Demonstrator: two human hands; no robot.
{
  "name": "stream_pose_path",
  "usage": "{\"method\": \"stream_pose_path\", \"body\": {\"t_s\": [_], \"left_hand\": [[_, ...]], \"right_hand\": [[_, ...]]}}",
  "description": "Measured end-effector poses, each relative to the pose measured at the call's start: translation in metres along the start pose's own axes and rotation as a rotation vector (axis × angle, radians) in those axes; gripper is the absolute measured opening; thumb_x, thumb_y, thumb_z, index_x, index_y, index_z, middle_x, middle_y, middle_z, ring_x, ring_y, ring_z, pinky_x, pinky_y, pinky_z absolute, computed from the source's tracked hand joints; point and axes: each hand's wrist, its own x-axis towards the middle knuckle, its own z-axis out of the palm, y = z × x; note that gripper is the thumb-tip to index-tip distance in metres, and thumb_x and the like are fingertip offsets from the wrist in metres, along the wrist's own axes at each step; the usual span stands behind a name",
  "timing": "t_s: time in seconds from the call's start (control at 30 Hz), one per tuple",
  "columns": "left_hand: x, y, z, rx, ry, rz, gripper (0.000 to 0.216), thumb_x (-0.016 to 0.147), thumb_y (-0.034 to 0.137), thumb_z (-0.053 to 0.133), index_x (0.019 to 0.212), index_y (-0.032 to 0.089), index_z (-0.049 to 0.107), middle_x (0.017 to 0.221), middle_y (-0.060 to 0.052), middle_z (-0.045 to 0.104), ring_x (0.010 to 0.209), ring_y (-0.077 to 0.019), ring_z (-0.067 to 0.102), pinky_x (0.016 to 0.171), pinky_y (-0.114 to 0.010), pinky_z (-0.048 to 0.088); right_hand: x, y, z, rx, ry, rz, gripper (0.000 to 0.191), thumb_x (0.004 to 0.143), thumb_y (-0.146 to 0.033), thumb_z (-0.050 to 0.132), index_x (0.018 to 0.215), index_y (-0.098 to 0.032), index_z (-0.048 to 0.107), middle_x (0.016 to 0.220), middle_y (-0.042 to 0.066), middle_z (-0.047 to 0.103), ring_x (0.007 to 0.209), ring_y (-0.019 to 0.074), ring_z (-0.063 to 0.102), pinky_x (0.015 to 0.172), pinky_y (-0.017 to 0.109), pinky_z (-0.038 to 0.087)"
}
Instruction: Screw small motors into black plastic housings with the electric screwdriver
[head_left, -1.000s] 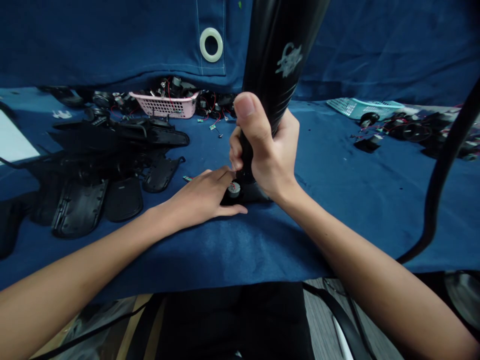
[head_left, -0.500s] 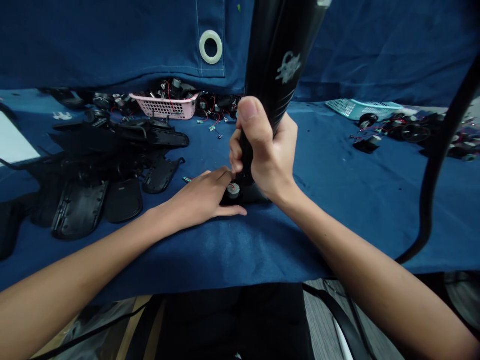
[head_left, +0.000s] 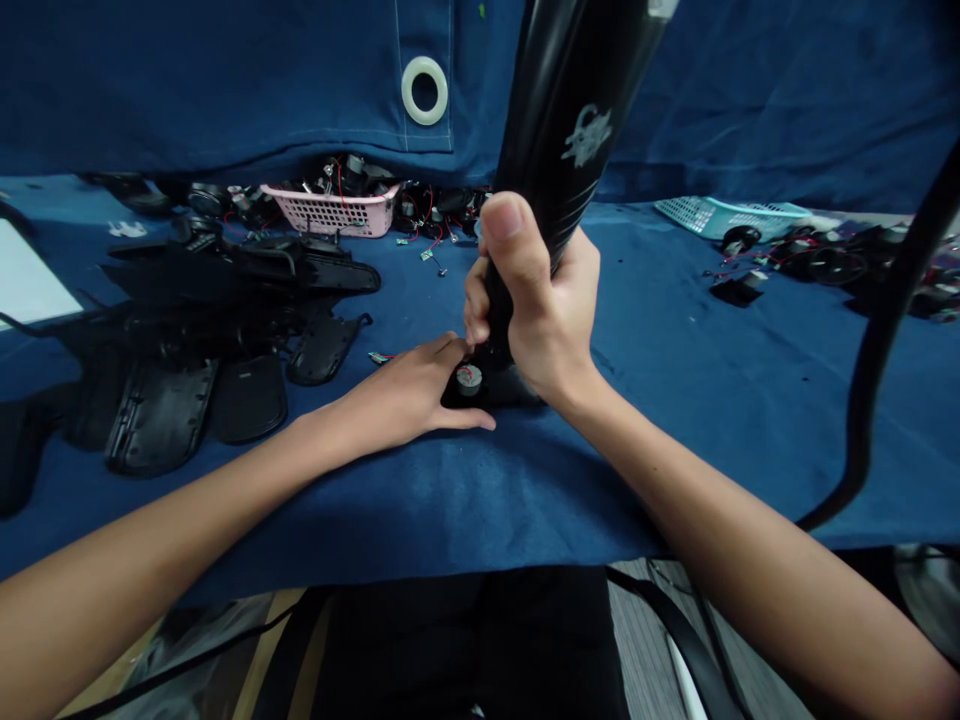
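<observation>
The right hand is closed in a firm fist around a thick black tube with a white printed logo. The tube leans slightly to the right and runs up out of view. Its lower end meets a black molded housing lying on the blue cloth, directly in front of the person. The left hand is open and flat, steadying the housing, with its fingertips just beside a small round motor that has a red wire. Left of the hands lie black plastic shells. Farther away stand a pink plastic basket, with wired parts around it, and, to the right, a teal basket.
</observation>
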Motion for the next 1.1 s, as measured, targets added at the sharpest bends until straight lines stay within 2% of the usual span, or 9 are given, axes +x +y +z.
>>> {"method": "stream_pose_path", "body": {"t_s": [0.13,0.3,0.47,0.57,0.63,0.7,0.77,1.0,1.1], "left_hand": [[0.000,-0.001,0.001,-0.037,-0.004,-0.007,0.071,0.079,0.065,0.062,0.127,0.015,0.047,0.122,-0.014,0.059,0.106,-0.0305,0.060,0.086,-0.042,0.050],[0.001,-0.003,0.003,-0.063,-0.002,-0.001,0.070,0.079,0.065,0.062,0.127,0.017,0.046,0.125,-0.014,0.058,0.110,-0.0301,0.059,0.089,-0.042,0.049],[0.000,-0.002,0.001,-0.029,0.010,0.005,0.065,0.078,0.066,0.062,0.120,0.018,0.048,0.117,-0.012,0.060,0.104,-0.0295,0.061,0.084,-0.040,0.050],[0.000,0.001,-0.002,-0.037,0.007,0.001,0.060,0.079,0.064,0.062,0.117,0.019,0.049,0.112,-0.009,0.060,0.099,-0.0269,0.061,0.080,-0.036,0.049],[0.000,0.002,-0.003,-0.051,-0.005,-0.010,0.060,0.079,0.064,0.063,0.116,0.020,0.050,0.111,-0.008,0.059,0.097,-0.0262,0.061,0.080,-0.035,0.048],[0.000,0.002,-0.003,-0.067,-0.011,-0.022,0.060,0.078,0.065,0.063,0.116,0.019,0.049,0.113,-0.008,0.059,0.099,-0.0267,0.060,0.082,-0.036,0.047],[0.000,0.002,-0.003,-0.090,-0.007,-0.028,0.061,0.078,0.063,0.064,0.117,0.019,0.049,0.114,-0.008,0.058,0.103,-0.0269,0.059,0.086,-0.036,0.046],[0.000,0.001,0.000,-0.142,0.021,-0.035,0.063,0.075,0.059,0.070,0.117,0.016,0.050,0.111,-0.008,0.059,0.104,-0.0251,0.056,0.090,-0.035,0.044],[0.000,0.001,0.002,-0.154,0.023,-0.042,0.064,0.076,0.056,0.071,0.121,0.016,0.049,0.118,-0.010,0.058,0.110,-0.0259,0.054,0.094,-0.036,0.043]], "right_hand": [[-0.003,-0.001,0.001,-0.024,0.041,-0.025,0.043,0.083,-0.069,0.049,0.086,-0.026,0.050,0.055,-0.006,0.048,0.054,0.0126,0.060,0.045,0.027,0.048],[-0.007,-0.007,0.001,-0.054,0.183,-0.014,0.038,0.082,-0.064,0.056,0.092,-0.027,0.048,0.064,-0.005,0.055,0.064,0.0146,0.065,0.053,0.027,0.052],[-0.002,-0.010,-0.004,-0.028,0.088,-0.074,0.035,0.086,-0.058,0.057,0.103,-0.030,0.046,0.076,-0.004,0.064,0.072,0.0147,0.069,0.064,0.028,0.056],[0.003,-0.010,-0.005,0.075,0.070,-0.094,0.031,0.085,-0.052,0.060,0.098,-0.029,0.044,0.083,-0.004,0.068,0.073,0.0143,0.070,0.062,0.026,0.056],[0.004,-0.011,-0.004,0.113,0.073,-0.070,0.030,0.084,-0.049,0.063,0.092,-0.027,0.044,0.072,-0.005,0.064,0.059,0.0123,0.067,0.052,0.024,0.052],[0.003,-0.013,-0.002,0.104,0.077,-0.045,0.030,0.084,-0.048,0.064,0.085,-0.025,0.044,0.059,-0.007,0.054,0.043,0.0095,0.055,0.041,0.023,0.044],[0.002,-0.016,0.000,0.091,0.082,-0.039,0.031,0.084,-0.046,0.065,0.078,-0.023,0.045,0.052,-0.008,0.046,0.037,0.0078,0.046,0.035,0.023,0.037],[0.005,-0.022,0.002,0.042,0.074,-0.014,0.032,0.086,-0.044,0.062,0.070,-0.022,0.044,0.049,-0.008,0.042,0.036,0.0065,0.043,0.036,0.024,0.033],[0.006,-0.023,0.001,-0.026,-0.006,0.066,0.033,0.088,-0.052,0.056,0.075,-0.023,0.045,0.051,-0.008,0.043,0.039,0.0059,0.045,0.041,0.023,0.035]]}}
